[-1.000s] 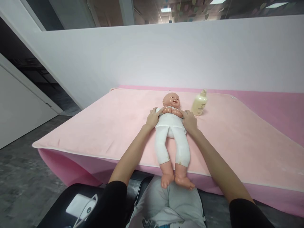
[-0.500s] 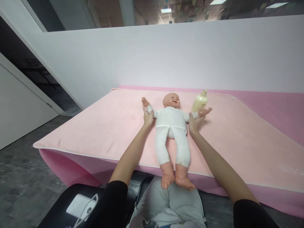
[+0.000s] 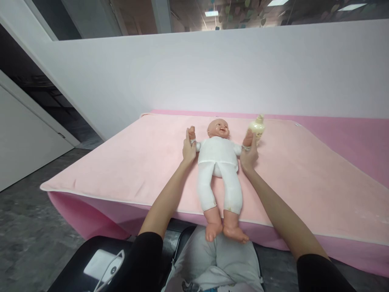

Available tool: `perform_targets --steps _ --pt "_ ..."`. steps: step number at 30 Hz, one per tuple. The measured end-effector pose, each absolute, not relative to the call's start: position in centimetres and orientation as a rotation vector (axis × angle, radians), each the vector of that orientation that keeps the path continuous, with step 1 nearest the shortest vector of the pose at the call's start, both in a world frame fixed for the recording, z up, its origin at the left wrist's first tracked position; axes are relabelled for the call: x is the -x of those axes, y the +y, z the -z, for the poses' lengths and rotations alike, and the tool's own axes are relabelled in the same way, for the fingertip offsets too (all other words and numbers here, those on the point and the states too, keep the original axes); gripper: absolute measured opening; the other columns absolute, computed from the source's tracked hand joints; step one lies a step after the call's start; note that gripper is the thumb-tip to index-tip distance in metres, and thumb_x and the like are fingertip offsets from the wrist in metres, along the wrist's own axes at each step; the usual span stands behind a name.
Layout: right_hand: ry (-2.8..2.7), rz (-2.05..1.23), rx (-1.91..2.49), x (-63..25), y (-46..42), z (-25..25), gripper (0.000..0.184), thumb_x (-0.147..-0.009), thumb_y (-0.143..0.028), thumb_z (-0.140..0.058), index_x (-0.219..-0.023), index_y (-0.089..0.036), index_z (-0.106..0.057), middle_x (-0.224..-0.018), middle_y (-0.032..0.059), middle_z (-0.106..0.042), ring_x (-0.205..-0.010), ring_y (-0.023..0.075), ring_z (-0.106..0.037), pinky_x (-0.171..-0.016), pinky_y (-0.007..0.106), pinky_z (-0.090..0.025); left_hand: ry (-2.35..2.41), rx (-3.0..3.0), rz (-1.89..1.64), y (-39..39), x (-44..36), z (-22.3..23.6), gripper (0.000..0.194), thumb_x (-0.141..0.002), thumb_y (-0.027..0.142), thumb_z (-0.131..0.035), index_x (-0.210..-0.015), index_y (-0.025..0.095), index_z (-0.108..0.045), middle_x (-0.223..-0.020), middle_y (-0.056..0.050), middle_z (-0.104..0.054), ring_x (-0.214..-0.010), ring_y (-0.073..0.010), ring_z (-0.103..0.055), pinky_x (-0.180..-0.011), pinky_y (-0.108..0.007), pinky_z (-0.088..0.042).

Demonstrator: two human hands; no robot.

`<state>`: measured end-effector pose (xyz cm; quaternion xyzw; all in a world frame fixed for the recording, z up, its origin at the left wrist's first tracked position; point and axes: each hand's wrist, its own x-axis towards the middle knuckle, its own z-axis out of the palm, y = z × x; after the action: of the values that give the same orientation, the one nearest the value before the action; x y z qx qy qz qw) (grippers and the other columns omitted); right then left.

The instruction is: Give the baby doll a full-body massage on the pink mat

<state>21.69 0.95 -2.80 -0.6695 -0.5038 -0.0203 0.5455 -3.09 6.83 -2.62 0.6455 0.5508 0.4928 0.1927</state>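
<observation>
A baby doll (image 3: 218,162) in a white suit lies on its back on the pink padded table (image 3: 146,162), feet hanging over the near edge above my lap. My left hand (image 3: 188,149) is closed around the doll's wrist on the left side, holding that arm raised. My right hand (image 3: 249,154) grips the doll's other wrist, that arm also lifted upright. The doll's small hands stick up above my fingers.
A pale yellow lotion bottle (image 3: 257,126) stands just behind my right hand, near the doll's head. A white wall runs behind the table. A black chair with a white device (image 3: 100,263) sits at my lower left. Grey floor lies left.
The doll's arms went from folded on its chest, to spread out sideways, to raised upright now. My hands stayed on its wrists throughout.
</observation>
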Motion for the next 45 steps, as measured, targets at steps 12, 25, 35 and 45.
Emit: perform_targets --steps 12,25,35,45 --pt "-1.983 0.393 1.776 -20.5 -0.1 0.8 0.051 -0.09 -0.015 -0.039 -0.136 -0.033 -0.051 -0.12 0.0059 -0.06 -0.081 0.0136 -0.057 -0.059 0.023 -0.033 1.715 -2.542 -0.713 4.4 1.1 0.6 0.051 -0.095 0.024 -0.033 -0.14 0.048 -0.038 -0.141 -0.004 -0.037 -0.118 -0.0286 -0.045 -0.086 -0.039 -0.048" --pt "-2.075 0.396 1.749 -20.6 -0.1 0.5 0.049 -0.09 -0.016 -0.041 -0.136 -0.031 -0.052 -0.115 0.0065 -0.063 -0.083 0.0154 -0.055 -0.062 0.025 -0.032 1.659 -2.607 -0.64 4.3 1.1 0.1 0.051 -0.096 0.027 -0.035 -0.142 0.05 -0.034 -0.136 -0.007 -0.039 -0.114 -0.0279 -0.046 -0.089 -0.042 -0.047" --pt "-2.07 0.384 1.63 -20.9 0.1 1.0 0.052 -0.087 -0.013 -0.042 -0.135 -0.031 -0.053 -0.113 0.0046 -0.064 -0.086 0.0148 -0.056 -0.063 0.024 -0.034 1.657 -2.618 -0.635 4.5 1.2 0.1 0.051 -0.096 0.027 -0.033 -0.143 0.048 -0.035 -0.136 -0.008 -0.04 -0.111 -0.028 -0.047 -0.087 -0.042 -0.048" --pt "-2.076 0.358 1.606 -21.0 0.2 1.2 0.053 -0.085 -0.012 -0.044 -0.134 -0.031 -0.054 -0.117 0.0042 -0.063 -0.09 0.0147 -0.056 -0.065 0.023 -0.036 1.656 -2.616 -0.645 4.4 1.2 0.1 0.052 -0.095 0.025 -0.033 -0.143 0.045 -0.035 -0.135 -0.009 -0.041 -0.112 -0.0288 -0.047 -0.086 -0.042 -0.048"
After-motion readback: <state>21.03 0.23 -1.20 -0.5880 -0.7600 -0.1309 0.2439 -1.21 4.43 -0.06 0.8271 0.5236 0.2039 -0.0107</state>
